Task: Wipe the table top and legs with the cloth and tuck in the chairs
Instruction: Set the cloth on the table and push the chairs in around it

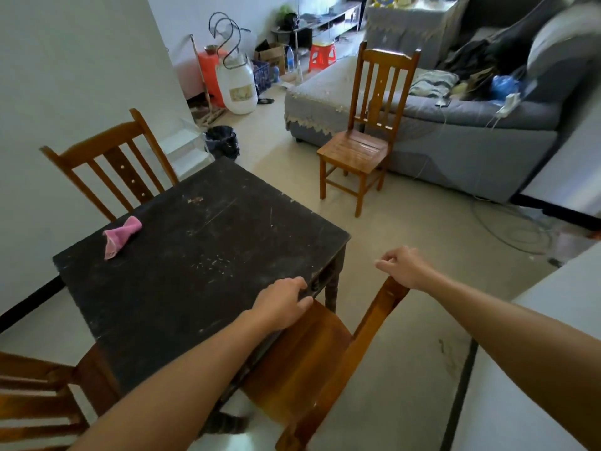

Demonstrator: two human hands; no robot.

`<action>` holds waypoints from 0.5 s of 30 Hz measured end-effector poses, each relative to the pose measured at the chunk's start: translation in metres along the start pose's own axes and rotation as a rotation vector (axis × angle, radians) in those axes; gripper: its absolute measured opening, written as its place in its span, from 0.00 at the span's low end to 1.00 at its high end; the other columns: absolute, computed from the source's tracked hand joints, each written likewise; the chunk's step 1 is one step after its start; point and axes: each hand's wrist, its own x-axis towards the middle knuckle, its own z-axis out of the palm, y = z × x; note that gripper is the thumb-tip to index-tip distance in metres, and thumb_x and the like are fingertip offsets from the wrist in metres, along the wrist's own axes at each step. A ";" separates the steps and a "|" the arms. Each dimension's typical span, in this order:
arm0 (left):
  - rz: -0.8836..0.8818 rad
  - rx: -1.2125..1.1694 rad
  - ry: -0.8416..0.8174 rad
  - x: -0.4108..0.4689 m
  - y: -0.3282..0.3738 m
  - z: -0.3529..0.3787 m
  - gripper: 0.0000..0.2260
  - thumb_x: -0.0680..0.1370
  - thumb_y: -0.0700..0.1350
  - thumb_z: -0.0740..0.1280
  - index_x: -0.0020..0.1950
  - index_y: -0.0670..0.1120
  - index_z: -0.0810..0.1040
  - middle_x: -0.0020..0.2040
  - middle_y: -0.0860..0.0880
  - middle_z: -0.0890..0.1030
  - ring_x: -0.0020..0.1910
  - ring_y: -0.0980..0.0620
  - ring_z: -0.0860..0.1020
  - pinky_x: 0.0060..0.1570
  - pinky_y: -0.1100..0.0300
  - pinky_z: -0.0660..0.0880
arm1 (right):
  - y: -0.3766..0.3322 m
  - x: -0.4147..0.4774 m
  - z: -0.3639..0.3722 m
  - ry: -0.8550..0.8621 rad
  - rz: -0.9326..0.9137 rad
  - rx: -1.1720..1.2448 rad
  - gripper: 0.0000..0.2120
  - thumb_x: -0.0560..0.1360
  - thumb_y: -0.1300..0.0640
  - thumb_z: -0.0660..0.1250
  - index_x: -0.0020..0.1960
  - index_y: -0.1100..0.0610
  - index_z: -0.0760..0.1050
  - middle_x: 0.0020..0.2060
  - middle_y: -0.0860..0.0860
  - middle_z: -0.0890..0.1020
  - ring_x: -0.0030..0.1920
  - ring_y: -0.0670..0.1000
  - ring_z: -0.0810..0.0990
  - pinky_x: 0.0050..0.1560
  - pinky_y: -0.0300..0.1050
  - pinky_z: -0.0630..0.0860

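The dark, scratched table fills the middle left. A crumpled pink cloth lies on its far left part, away from both hands. My left hand rests on the table's near right edge by the corner, fingers on the top and thumb along the edge. Right below it a wooden chair stands with its seat partly under the table. My right hand hovers just above that chair's back rail, fingers loosely curled and holding nothing. Another chair stands at the far left side, and a third at the bottom left.
A fourth wooden chair stands apart on the floor beside a grey sofa. A black bin sits past the table's far corner. Cables trail over the floor at right. A white wall runs along the left.
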 end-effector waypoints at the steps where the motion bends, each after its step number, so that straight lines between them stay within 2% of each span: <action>1: -0.004 0.018 0.021 0.012 0.004 -0.005 0.17 0.80 0.53 0.62 0.67 0.50 0.69 0.56 0.50 0.77 0.49 0.55 0.77 0.45 0.60 0.75 | 0.002 0.008 -0.007 0.002 -0.028 -0.006 0.15 0.79 0.46 0.64 0.57 0.55 0.79 0.44 0.48 0.81 0.40 0.45 0.79 0.34 0.35 0.72; 4: -0.016 0.059 0.103 0.050 0.015 -0.015 0.17 0.80 0.53 0.61 0.68 0.50 0.68 0.58 0.50 0.75 0.50 0.54 0.75 0.47 0.58 0.74 | 0.012 0.037 -0.029 0.012 -0.111 -0.076 0.15 0.79 0.46 0.63 0.60 0.55 0.78 0.48 0.49 0.82 0.42 0.44 0.79 0.37 0.35 0.74; 7: -0.029 0.126 0.176 0.097 0.029 -0.021 0.18 0.80 0.53 0.60 0.70 0.50 0.67 0.59 0.50 0.73 0.47 0.56 0.74 0.42 0.61 0.71 | 0.024 0.083 -0.051 0.011 -0.204 -0.210 0.18 0.80 0.44 0.61 0.63 0.53 0.76 0.54 0.50 0.82 0.50 0.49 0.80 0.49 0.42 0.77; 10: -0.071 0.186 0.246 0.149 0.049 -0.027 0.18 0.80 0.52 0.60 0.69 0.49 0.67 0.59 0.49 0.73 0.50 0.54 0.75 0.50 0.58 0.75 | 0.039 0.139 -0.075 -0.002 -0.348 -0.337 0.20 0.80 0.42 0.60 0.66 0.51 0.74 0.58 0.49 0.81 0.56 0.51 0.79 0.50 0.43 0.74; 12: -0.118 0.227 0.286 0.183 0.069 -0.032 0.19 0.80 0.52 0.60 0.69 0.49 0.67 0.59 0.49 0.73 0.54 0.52 0.75 0.55 0.55 0.74 | 0.049 0.174 -0.095 -0.031 -0.432 -0.406 0.20 0.80 0.43 0.59 0.68 0.51 0.72 0.61 0.50 0.79 0.59 0.52 0.78 0.53 0.45 0.74; 15: -0.154 0.348 0.338 0.232 0.099 -0.040 0.18 0.80 0.53 0.58 0.68 0.48 0.69 0.62 0.48 0.73 0.58 0.49 0.73 0.57 0.53 0.72 | 0.066 0.215 -0.132 -0.042 -0.524 -0.468 0.20 0.80 0.44 0.59 0.69 0.51 0.70 0.62 0.52 0.77 0.59 0.53 0.77 0.56 0.48 0.76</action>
